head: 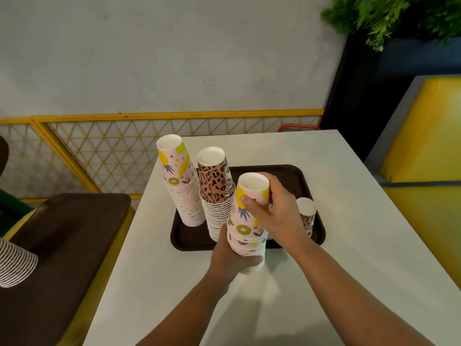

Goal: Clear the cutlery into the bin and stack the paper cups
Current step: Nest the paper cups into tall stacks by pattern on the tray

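Over the near edge of the tray [289,172], you hold a short stack [245,248] of upside-down pink fruit-print cups. Your left hand [232,258] wraps the lower rims, fingers curled and closed around them, thumb hidden behind. Your right hand [277,216] sits on the top cup [252,193], thumb across its front, the other fingers round the far side, closed on it. Judgement: you are seating this cup onto the held stack, or about to lift it off; cannot tell which.

Standing on the tray, both upside down:
- tall fruit stack [183,193], far left, leaning slightly left.
- leopard stack [217,196], just beside it, to its right.

One loose leopard cup [307,216] stands alone, base up, near the tray's right edge, partly hidden by your right hand.

Progress, judged from the layout: stacking is mostly done. Left to do: the loose leopard cup goes onto the leopard stack; the held stack probably joins the tall fruit stack or gets set down.

Cutlery: none visible on the table [349,221] or tray. Either cleared or out of view. Bin: not identifiable. A second dark tray [62,240] lies at left, with a striped cup stack [15,265] at the frame edge.
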